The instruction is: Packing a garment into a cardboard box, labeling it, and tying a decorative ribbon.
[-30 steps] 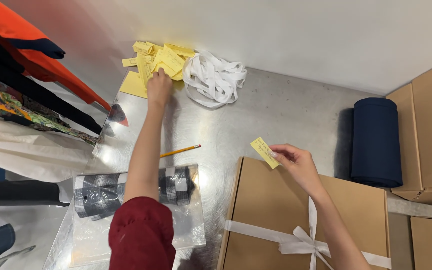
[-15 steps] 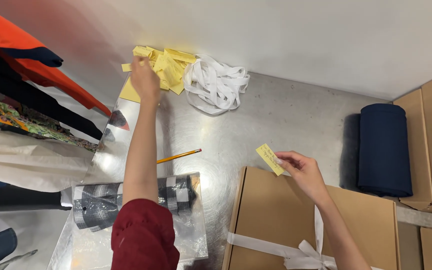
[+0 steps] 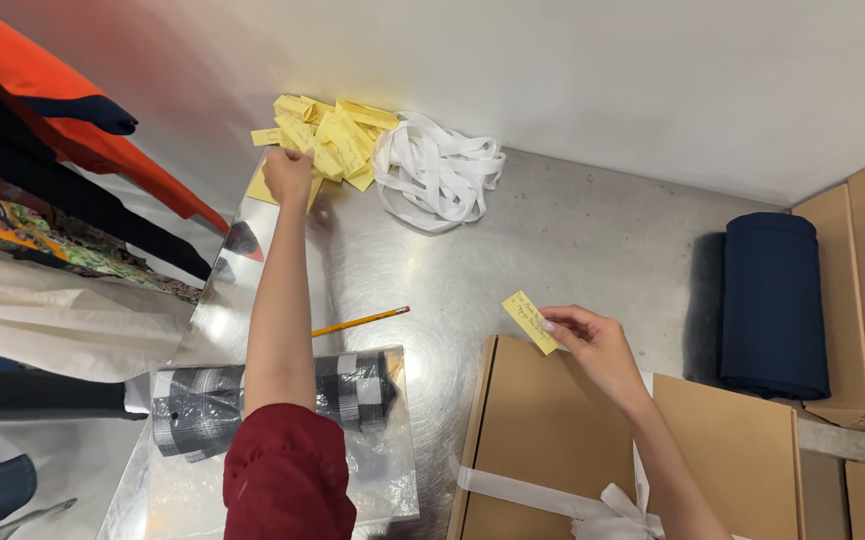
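the left arm stretches far forward across the metal table [image 3: 553, 230], its red sleeve [image 3: 288, 470] near the bottom edge, and the left hand [image 3: 288, 176] sits knuckles-up at the pile of yellow paper slips [image 3: 333, 140] in the far corner; its fingers are curled down onto the slips at the near edge of the pile, though whether they pinch one cannot be told from this angle. the right hand [image 3: 593, 340] hovers over the far left corner of the brown cardboard box [image 3: 553, 430], wrist bent, with thumb and fingertips pinching one end of a single yellow slip [image 3: 530, 322]. that slip is a small narrow rectangle, tilted diagonally, with faint handwriting on it, held clear above the table just beyond the box edge. the pile is loose and overlapping, some slips folded, lying against the wall and touching a heap of white ribbon [image 3: 438, 170] on its right. a white ribbon bow [image 3: 613, 498] crosses the box. a yellow pencil [image 3: 361, 321] lies between the arms, near a checked cloth in a clear bag [image 3: 353, 400]. a dark blue fabric roll [image 3: 775, 305] lies well apart at the right.
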